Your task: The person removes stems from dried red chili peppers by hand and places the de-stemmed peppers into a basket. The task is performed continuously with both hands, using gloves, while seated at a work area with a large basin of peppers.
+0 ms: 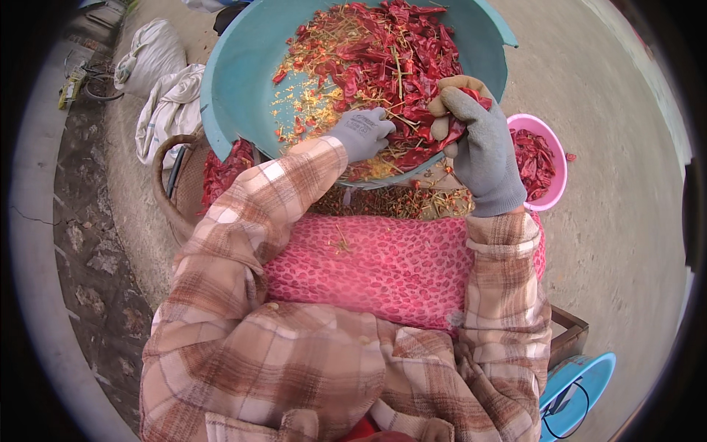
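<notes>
A large teal plastic basin (235, 94) with a broken rim holds a heap of dried red chili peppers (381, 44), mixed with stems, caps and yellow seeds. My right hand (480, 149), in a grey-and-tan work glove, is curled around a few dried chilies (455, 130) above the basin's near right rim. My left hand (363, 132), also gloved, reaches into the near part of the heap, its fingertips among chilies and stems (406, 119). Whether those fingers pinch anything is hidden.
A pink basin (558, 188) of chilies stands at the right. To the left are a handled wicker basket (179, 182), a red mesh bag (226, 171) and white woven sacks (152, 61). Stems lie below the basin. A blue basin (591, 381) sits lower right, beside a wooden frame (569, 331).
</notes>
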The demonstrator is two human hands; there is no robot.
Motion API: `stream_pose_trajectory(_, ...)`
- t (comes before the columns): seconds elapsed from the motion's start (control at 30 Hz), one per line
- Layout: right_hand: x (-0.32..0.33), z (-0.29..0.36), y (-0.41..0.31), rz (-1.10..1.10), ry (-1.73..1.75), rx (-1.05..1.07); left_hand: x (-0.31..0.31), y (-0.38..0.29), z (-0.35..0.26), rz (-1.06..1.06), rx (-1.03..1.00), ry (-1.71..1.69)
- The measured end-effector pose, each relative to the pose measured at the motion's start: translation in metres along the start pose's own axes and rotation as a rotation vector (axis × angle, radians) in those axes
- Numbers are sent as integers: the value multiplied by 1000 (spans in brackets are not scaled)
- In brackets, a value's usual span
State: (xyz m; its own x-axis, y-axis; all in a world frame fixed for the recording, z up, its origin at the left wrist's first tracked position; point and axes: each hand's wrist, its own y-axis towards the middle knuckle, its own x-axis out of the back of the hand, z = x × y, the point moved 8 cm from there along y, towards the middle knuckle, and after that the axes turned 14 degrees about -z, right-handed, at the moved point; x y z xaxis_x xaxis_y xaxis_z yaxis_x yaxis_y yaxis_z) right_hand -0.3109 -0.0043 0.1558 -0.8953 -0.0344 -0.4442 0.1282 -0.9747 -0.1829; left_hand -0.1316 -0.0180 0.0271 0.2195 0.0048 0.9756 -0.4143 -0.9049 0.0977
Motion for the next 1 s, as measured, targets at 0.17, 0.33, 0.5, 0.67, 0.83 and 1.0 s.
stream_pose_trajectory(0.17,-10,1,-9,-9,-268,-40,27,-31,35,14,269,-423)
stream_pose_trajectory(0.33,-35,-29,-7,155,-816,170,66,-65,37,102,654,-848)
stream_pose_trajectory(0.5,-68,-51,-26,373,-1161,478,98,-83,17,217,590,-819)
stream_pose_trajectory(0.67,-74,-54,-32,338,-1206,432,118,-83,-3,84,669,-907)
stream_pose_trajectory(0.83,-71,-49,-28,193,-1084,553,139,-96,-20,-268,493,-933)
stream_pose_trajectory(1.0,-74,-48,-29,215,-1110,634,136,-95,-29,-460,512,-776)
